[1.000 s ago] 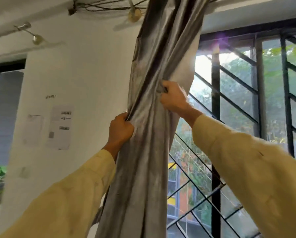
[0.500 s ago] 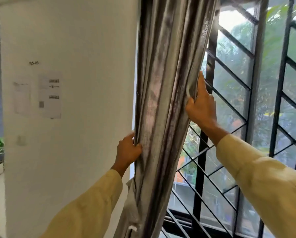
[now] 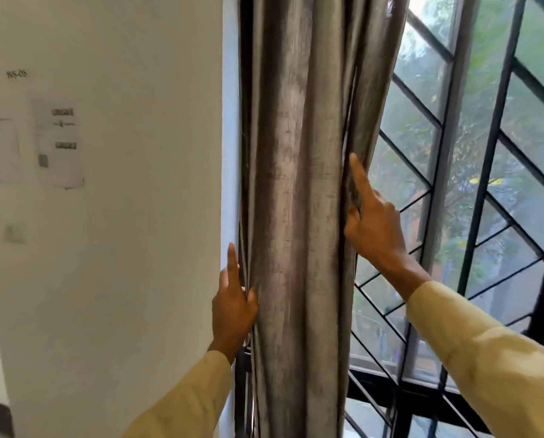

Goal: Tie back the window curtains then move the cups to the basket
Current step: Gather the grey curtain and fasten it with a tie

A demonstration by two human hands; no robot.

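Note:
A grey, shiny curtain (image 3: 296, 184) hangs gathered into a narrow bundle between the white wall and the window. My left hand (image 3: 232, 308) holds the bundle's left edge low down, with the index finger straight up and the thumb on the cloth. Higher up, my right hand (image 3: 372, 226) pinches a fold on the right edge, its index finger lying up along the cloth. Both sleeves are pale yellow. No cup or basket is in view.
A white wall (image 3: 131, 248) with taped paper sheets (image 3: 59, 143) stands close on the left. The window (image 3: 473, 184) with its black diagonal grille fills the right side, and trees show outside. A black sill frame (image 3: 406, 403) runs below.
The view has dropped lower down the curtain. The twisted cloth now hangs as a straighter, tighter bundle. Both hands have slid down along its edges, each with the index finger now extended.

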